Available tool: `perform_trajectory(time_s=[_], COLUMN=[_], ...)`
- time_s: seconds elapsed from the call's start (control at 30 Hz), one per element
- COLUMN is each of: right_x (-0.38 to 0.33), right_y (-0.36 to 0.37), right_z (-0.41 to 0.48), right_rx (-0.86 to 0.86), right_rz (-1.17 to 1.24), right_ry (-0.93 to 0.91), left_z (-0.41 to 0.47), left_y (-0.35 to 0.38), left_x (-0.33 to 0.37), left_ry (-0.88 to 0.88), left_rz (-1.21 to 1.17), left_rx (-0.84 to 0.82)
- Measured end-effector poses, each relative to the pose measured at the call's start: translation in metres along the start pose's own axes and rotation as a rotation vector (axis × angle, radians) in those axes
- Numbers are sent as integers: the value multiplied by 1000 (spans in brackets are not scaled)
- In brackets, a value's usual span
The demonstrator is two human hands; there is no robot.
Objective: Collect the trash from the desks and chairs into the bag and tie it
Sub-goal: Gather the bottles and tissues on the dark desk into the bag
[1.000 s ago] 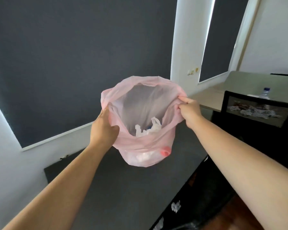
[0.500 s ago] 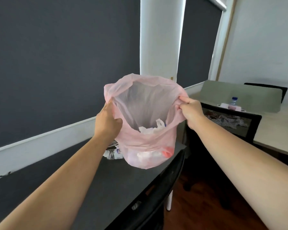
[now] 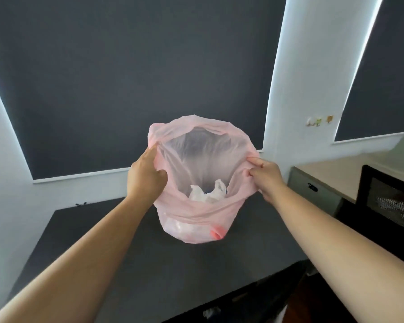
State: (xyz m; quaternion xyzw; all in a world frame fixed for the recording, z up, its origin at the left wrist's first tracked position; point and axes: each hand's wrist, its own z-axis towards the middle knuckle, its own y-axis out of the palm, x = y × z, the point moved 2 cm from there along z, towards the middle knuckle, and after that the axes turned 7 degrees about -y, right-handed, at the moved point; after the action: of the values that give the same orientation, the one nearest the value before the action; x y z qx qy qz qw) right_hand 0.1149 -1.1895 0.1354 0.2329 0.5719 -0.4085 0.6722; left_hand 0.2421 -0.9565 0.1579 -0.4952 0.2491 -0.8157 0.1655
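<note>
While no writing shows, both hands' grips, left hand (image 3: pixel 146 177) and right hand (image 3: pixel 265 177), clench the bag (image 3: pixel 196 213) rim.

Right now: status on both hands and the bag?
Left hand and right hand each pinching the rim of the translucent pink plastic bag. Mouth open, untied, white crumpled trash inside. Bag over dark desk; nothing blocking.

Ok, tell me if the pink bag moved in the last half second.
Yes. The pink bag swung left, from the dark desk's right end to its middle.
</note>
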Motion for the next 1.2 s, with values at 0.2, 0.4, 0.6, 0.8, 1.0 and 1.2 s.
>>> perform_trajectory(time_s=[0.2, 0.4, 0.6, 0.8, 1.0, 1.2], right_x=[31, 37, 54, 86, 115, 139], right_y=[62, 122, 179, 224, 239, 237], right_z=[44, 78, 97, 107, 106, 112], right_rx=[-229, -441, -748, -1056, -1249, -1400], right_rz=[-35, -84, -163, -190, -222, -275], right_ry=[33, 5, -84, -119, -192, -264], left_z=[28, 40, 29, 12, -30, -61], left_y=[0, -13, -5, 17, 53, 92], left_x=[-37, -55, -81, -81, -69, -62], left_ry=[-127, -233, -433, -636, -802, -846], left_rz=[128, 312, 419, 507, 573, 587], left_rx=[114, 204, 252, 321, 396, 327])
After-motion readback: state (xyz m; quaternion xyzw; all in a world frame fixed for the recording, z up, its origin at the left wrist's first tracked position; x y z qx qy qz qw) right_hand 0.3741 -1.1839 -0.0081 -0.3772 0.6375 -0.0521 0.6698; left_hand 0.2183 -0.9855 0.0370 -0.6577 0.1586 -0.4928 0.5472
